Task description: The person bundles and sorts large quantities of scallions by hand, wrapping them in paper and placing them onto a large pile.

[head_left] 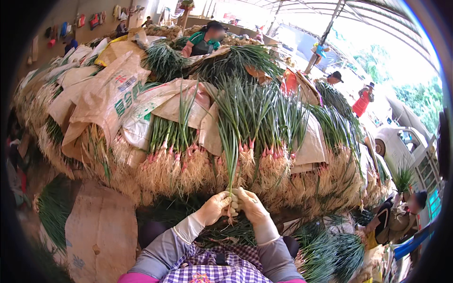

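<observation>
The left hand (pixel 214 206) and the right hand (pixel 250 203), both gloved, meet in front of the chest, fingers curled shut around the base of a scallion (pixel 231 155). The left fingers (pixel 225 202) wrap the stalk from the left; the right fingers (pixel 241 198) close on it from the other side, touching the left ones. The scallion stands nearly upright out of the grip, its green leaves fanning upward and its pale root end poking out just below the hands.

The sleeves are grey, and a checked purple apron (pixel 214 271) covers the lap below them.

Just behind the hands rises a big heap of scallions (pixel 255 141), stacked with their reddish bulbs and straw-coloured roots facing the person and the green tops pointing away. Woven sacks (pixel 111 94) lie draped over the heap. Another sack (pixel 101 231) lies on the ground at lower left, with loose greens beside it, and more greens (pixel 330 250) lie at lower right.

Behind the heap a person in a green top (pixel 204 40) bends over it. At right stands a person in red (pixel 362 101), with a white vehicle (pixel 401 146) near them. A seated person (pixel 401 214) is at the right edge.
</observation>
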Tool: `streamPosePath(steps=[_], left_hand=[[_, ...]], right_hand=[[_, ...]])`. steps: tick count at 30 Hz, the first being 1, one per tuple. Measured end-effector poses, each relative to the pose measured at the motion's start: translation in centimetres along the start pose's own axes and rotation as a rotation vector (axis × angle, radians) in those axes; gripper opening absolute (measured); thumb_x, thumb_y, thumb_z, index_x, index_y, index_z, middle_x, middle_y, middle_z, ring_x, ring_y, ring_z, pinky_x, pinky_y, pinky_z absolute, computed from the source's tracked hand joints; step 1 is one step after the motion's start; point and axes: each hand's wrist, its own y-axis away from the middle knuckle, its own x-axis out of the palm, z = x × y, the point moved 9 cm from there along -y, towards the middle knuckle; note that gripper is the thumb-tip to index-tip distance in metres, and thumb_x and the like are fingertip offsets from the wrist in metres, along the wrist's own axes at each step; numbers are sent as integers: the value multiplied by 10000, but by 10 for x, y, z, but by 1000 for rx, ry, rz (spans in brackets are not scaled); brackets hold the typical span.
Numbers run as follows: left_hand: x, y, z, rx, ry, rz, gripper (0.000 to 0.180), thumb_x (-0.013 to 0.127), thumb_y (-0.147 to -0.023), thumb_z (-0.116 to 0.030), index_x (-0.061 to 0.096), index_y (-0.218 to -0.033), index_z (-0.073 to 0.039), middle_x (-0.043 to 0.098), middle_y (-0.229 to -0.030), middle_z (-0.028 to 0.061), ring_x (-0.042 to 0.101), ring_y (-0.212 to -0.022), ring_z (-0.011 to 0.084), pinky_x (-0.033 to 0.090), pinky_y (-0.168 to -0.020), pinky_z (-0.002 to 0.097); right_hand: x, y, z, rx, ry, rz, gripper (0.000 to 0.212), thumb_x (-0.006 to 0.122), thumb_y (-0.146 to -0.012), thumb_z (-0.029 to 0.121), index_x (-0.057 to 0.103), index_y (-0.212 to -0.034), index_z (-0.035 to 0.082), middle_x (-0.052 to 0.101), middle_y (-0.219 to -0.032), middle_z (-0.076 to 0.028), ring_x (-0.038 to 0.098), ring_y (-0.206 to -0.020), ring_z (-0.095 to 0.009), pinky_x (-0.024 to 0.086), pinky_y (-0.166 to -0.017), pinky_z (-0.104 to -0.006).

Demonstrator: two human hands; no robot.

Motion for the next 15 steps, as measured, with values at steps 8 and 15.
streamPosePath(steps=[8, 15], left_hand=[[11, 2, 1, 34, 471, -68, 176, 437, -913, -189, 532, -873, -46, 413, -639, -9, 310, -482, 81, 301, -465, 218], [9, -18, -59, 307, 419, -121, 297, 444, -983, -225, 506, -1242, -94, 550, -838, 17, 400, -598, 67, 376, -541, 208]], right_hand=[[-11, -17, 26, -342, 340, -302, 125, 594, -907, 134, 614, -848, 25, 546, -680, 19, 508, -652, -66, 414, -579, -226], [-144, -27, 198, -713, 1106, -1020, 146, 556, -882, 26, 619, -1013, 14, 632, -935, -110, 593, -792, -190, 505, -702, -246]])
